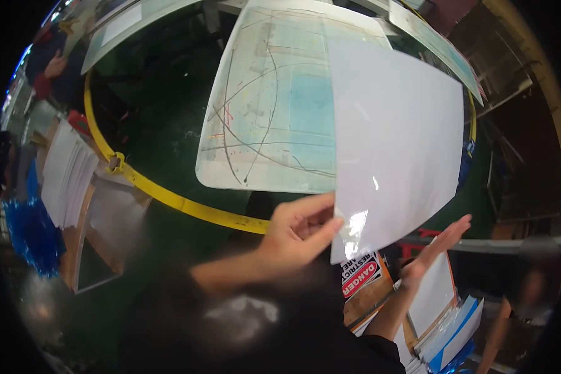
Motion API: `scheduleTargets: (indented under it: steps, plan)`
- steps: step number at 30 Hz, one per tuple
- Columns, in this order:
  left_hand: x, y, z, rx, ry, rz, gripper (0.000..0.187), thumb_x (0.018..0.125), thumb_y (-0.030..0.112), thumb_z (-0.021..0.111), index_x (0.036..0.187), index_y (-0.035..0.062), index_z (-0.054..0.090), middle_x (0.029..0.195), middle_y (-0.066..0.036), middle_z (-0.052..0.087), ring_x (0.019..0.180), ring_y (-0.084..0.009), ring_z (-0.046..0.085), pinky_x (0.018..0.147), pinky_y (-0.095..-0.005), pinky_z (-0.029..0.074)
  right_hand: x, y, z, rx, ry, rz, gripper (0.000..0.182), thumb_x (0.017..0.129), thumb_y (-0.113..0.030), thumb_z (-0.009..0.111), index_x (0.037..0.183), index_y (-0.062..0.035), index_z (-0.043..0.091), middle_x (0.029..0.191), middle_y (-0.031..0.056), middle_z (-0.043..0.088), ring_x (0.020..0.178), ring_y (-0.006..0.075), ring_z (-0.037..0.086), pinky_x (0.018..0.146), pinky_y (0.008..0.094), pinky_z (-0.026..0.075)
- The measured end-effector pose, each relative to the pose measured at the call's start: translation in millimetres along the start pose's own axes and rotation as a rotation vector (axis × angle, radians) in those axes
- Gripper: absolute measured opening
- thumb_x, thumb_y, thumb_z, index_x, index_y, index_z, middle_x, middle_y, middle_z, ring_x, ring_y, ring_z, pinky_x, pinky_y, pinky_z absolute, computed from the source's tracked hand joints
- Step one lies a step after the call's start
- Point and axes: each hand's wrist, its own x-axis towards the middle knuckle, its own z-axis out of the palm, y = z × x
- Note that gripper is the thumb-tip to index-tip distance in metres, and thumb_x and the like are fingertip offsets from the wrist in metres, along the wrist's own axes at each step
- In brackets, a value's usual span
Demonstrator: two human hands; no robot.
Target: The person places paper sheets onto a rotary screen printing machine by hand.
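Note:
A glossy white sheet point(399, 137) is held up by its lower left corner, pinched between the thumb and fingers of my left hand point(300, 229). It overlaps the right part of a pale board point(287, 100) with rounded corners, scratched lines and a light blue patch. To the lower right of the sheet, my right hand point(439, 246) is open, its fingers stretched out and nothing in it. Beneath that hand, a white panel point(431, 299) leans beside a "DANGER RESTRICTED AREA" sign point(360, 277).
A yellow ring rail point(181, 202) curves around the board. Stacked white sheets point(68, 174) and blue plastic film point(31, 237) are at the left. Another pale board point(439, 47) sits at the upper right. A person's hand point(55, 64) shows at the far upper left.

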Motion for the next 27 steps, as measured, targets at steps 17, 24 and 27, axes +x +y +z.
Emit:
scheduleTargets:
  steps: [17,24,27]
  plan:
    - [135.6,-3.6,-198.3,0.692,0.261,0.156,0.047,0.085,0.016,0.062,0.128,0.0007,0.051,0.116,-0.018,0.059,0.106,-0.0219,0.057,0.095,-0.0322,0.041,95.2,77.3,146.4,0.083,-0.296,0.568,0.086,0.059,-0.033,0.085,0.121,0.0073,0.041,0.114,0.0221,0.053,0.104,0.0309,0.054,0.089,0.0362,0.043]
    - [163.2,-22.5,-256.9,1.462,0.239,-0.026,0.09,0.056,0.068,0.069,0.13,0.0197,0.054,0.149,-0.025,0.016,0.135,-0.0465,-0.016,0.093,-0.0732,-0.01,99.9,57.4,177.1,-0.026,-0.277,0.581,0.095,0.055,-0.039,0.087,0.12,0.0119,0.04,0.116,0.0261,0.052,0.11,0.0333,0.051,0.094,0.0367,0.04]
    - [162.7,-29.0,-264.2,1.613,0.195,-0.01,0.095,0.051,0.072,0.069,0.129,0.0214,0.054,0.152,-0.021,0.007,0.134,-0.047,-0.023,0.089,-0.0761,-0.013,98.1,54.3,182.9,-0.077,-0.25,0.571,0.095,0.055,-0.039,0.087,0.12,0.0122,0.041,0.115,0.0268,0.052,0.111,0.0343,0.051,0.095,0.0374,0.04]
